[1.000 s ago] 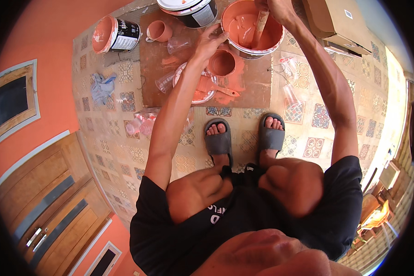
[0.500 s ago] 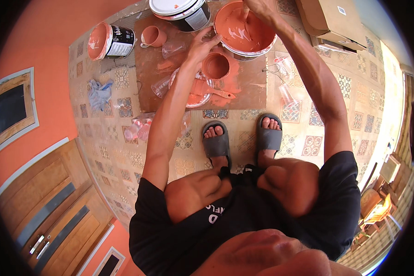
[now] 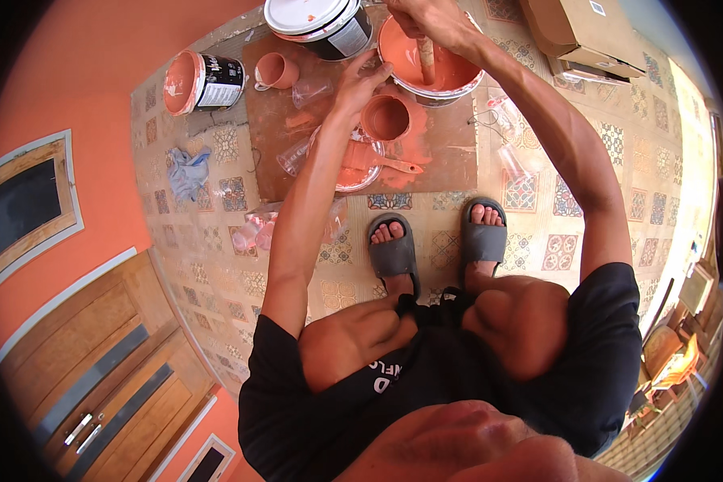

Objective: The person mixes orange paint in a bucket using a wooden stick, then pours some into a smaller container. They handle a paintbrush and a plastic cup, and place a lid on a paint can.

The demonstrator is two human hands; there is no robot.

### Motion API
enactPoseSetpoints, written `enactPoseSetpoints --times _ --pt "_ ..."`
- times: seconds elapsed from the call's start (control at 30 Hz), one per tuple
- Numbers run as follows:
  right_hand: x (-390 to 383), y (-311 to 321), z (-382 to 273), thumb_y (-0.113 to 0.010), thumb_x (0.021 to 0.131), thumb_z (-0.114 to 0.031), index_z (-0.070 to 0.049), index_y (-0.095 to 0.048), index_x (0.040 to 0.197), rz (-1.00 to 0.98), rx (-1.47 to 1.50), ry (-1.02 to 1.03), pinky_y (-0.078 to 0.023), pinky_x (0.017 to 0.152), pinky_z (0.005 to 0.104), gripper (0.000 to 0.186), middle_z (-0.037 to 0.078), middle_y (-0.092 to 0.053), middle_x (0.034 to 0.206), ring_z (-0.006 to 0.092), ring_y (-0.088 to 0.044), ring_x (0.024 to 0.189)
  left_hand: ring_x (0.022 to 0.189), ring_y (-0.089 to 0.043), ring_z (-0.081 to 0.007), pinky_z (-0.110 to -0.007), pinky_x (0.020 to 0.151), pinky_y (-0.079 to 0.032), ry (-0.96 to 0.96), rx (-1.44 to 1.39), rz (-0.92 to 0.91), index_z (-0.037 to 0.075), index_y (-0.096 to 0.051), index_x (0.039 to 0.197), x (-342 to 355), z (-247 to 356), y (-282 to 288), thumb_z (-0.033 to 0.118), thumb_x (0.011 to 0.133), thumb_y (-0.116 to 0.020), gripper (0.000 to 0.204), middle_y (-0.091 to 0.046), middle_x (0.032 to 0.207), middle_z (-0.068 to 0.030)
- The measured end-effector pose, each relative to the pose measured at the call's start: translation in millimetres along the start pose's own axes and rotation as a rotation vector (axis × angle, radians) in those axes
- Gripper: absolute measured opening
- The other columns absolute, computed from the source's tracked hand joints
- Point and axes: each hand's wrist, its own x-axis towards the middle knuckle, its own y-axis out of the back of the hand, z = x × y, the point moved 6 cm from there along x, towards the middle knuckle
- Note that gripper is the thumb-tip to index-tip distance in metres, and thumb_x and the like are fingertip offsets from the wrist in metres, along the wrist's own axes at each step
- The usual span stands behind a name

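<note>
A bucket of orange paint stands at the top middle. My right hand is closed around the upper part of a wooden stick, whose lower end is down in the paint. At the bucket's left side, my left hand grips it near the rim. Just below that hand is an orange-coated cup. A paintbrush lies across a paint-smeared round lid, partly hidden behind my left forearm.
A brown board lies under the paint things. Left of the bucket are a lidded bucket, an orange mug and a tipped paint bucket. A blue-grey rag lies on the tiles. Cardboard boxes stand at the upper right.
My right hand has moved left over the bucket, and the stick now stands more upright in the paint. My left hand stays at the bucket's side. The whole view has shifted slightly.
</note>
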Motion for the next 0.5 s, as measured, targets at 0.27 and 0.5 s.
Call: enactPoseSetpoints --times 0.27,0.5 --pt "-2.2 90.9 -43.2 -0.061 0.104 -0.046 -0.017 -0.036 0.065 0.173 0.496 0.231 -0.022 0.041 0.0273 0.054 -0.005 -0.03 0.052 0.0088 -0.027 0.042 0.101 -0.068 -0.024 -0.035 0.086 -0.056 -0.031 -0.011 0.041 0.004 -0.047 0.153 4.9 -5.9 0.3 0.031 0.092 -0.081 0.075 -0.069 0.123 -0.016" --pt "-25.5 89.4 -86.4 -0.054 0.107 -0.046 -0.018 -0.036 0.071 -0.209 1.29 0.231 -0.018 0.042 0.0268 0.049 -0.005 -0.025 0.053 0.0083 -0.02 0.043 0.099 -0.067 -0.0234 -0.035 0.086 -0.056 -0.058 -0.021 0.025 0.003 -0.047 0.152 3.4 -4.1 0.5 0.036 0.091 -0.082 0.078 -0.068 0.125 -0.0164"
